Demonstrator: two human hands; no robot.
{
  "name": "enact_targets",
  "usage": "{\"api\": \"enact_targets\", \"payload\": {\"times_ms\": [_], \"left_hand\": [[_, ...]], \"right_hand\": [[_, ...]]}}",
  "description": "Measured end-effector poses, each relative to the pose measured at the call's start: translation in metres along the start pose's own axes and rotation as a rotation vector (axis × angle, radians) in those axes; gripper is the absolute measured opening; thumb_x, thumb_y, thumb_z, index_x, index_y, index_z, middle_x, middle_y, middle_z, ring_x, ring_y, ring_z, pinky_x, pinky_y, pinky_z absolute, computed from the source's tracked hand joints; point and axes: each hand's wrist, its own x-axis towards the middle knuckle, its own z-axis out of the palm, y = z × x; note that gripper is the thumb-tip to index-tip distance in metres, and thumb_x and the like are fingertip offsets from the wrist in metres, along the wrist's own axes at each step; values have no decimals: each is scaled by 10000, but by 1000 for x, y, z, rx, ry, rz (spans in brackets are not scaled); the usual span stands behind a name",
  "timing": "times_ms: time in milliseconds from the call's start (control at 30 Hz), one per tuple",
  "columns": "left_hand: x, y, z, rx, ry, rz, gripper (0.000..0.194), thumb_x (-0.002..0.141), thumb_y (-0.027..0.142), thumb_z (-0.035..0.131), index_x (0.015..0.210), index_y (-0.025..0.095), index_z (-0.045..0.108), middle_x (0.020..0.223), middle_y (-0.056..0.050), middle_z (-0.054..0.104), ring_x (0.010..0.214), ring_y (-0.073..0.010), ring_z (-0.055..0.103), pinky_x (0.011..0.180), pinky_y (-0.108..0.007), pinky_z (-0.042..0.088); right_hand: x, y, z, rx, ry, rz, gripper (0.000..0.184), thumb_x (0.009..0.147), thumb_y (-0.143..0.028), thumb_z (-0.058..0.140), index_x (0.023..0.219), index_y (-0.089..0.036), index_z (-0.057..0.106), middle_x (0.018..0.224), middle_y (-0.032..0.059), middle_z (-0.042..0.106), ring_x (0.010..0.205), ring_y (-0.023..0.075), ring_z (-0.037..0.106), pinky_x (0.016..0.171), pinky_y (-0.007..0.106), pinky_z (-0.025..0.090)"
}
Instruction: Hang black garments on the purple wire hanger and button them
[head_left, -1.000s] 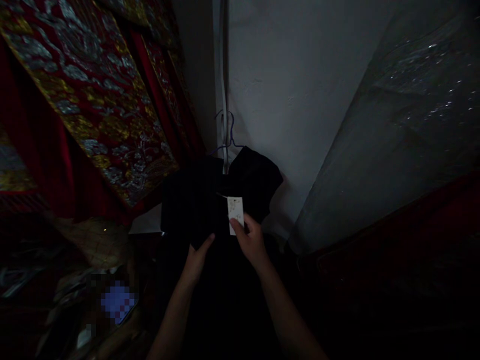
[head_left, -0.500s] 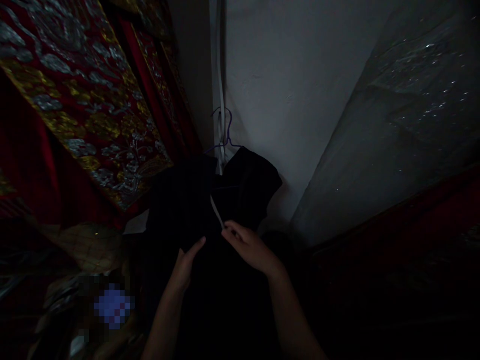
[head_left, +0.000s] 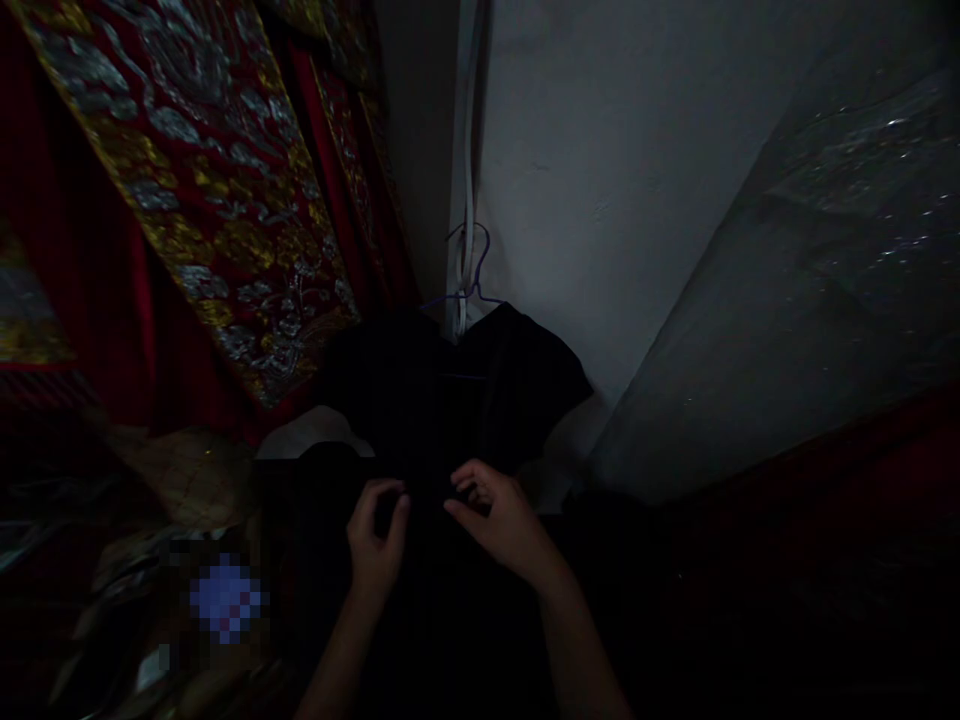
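A black short-sleeved garment (head_left: 517,385) hangs in front of me on a thin purple-blue hanger (head_left: 480,285). At the garment's front, my left hand (head_left: 379,535) has thumb and forefinger brought together in a pinch, seemingly on the dark cloth, though its edge barely shows. Just to the right is my right hand (head_left: 499,515), fingers curved and thumb apart from them, with nothing visible in between. The garment's lower part melts into shadow.
Red cloth with gold and silver embroidery (head_left: 217,200) hangs at left. Behind the hanger, a pale strap (head_left: 469,150) runs down by a grey wall (head_left: 600,200). Clear plastic sheeting (head_left: 847,220) covers the right side. A blurred blue patch (head_left: 225,598) shows lower left.
My right hand held a white tag, then turned it edge-on; the tag is now out of sight and those fingers are apart. My left hand let the raised flap down and now pinches closer in.
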Motion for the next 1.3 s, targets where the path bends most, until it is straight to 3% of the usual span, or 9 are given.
{"api": "enact_targets", "payload": {"times_ms": [67,200,333,500,667,833,1000,1200,1300], "left_hand": [[-9,8,10,-57,-154,16,176,894,242,629,1063,195,641,998,-62,682,935,-212,674,820,-328,552],[-10,25,27,-99,-154,88,185,871,202,644,1055,191,642,959,-55,698,877,-194,691,770,-295,560],[1,33,30,-137,-179,122,79,889,131,618,898,194,666,812,-12,680,738,-143,668,688,-239,535],[10,30,23,-150,-247,92,73,874,144,654,833,192,690,783,-14,686,711,-142,666,678,-241,531],[7,28,26,-104,-224,-59,77,860,249,699,803,199,705,774,-17,706,719,-167,680,675,-262,533],[-3,30,34,-130,-224,-95,84,873,266,689,906,196,722,837,-28,718,765,-174,690,713,-271,547],[-11,28,32,-161,-304,-67,108,896,227,651,964,199,730,883,-38,731,806,-176,708,748,-272,560],[-8,25,33,-173,-301,-58,108,899,203,632,925,195,737,851,-35,721,783,-172,697,723,-268,544],[-4,22,36,-161,-294,-62,95,887,189,626,864,200,717,799,-19,699,743,-167,677,693,-264,524]], "right_hand": [[-1,0,3,69,-29,5,130,822,-241,694,939,-198,657,871,14,706,818,156,683,747,277,521],[-5,7,8,208,-18,30,125,857,-309,681,908,-195,677,727,-8,692,645,137,684,628,255,535],[-8,24,7,229,139,-13,161,836,-346,717,817,-200,650,758,13,720,601,146,697,567,253,548],[4,31,-19,30,273,-244,150,861,-307,694,762,-216,628,974,82,778,858,215,753,750,334,594],[21,3,-53,-248,183,-371,115,924,-307,618,847,-224,639,974,78,733,873,193,699,791,331,539],[12,5,-31,-308,-4,-192,134,844,-303,715,914,-229,629,831,1,671,697,137,612,666,271,475],[4,31,-3,-210,71,-91,101,924,-318,609,912,-218,616,828,10,686,738,146,643,698,267,473],[5,19,-6,-334,-31,-40,155,964,-301,511,854,-214,576,738,2,645,678,145,620,655,260,414],[5,19,-3,-189,-74,106,220,953,-308,500,767,-203,554,603,-25,567,555,117,535,566,240,359]]}}
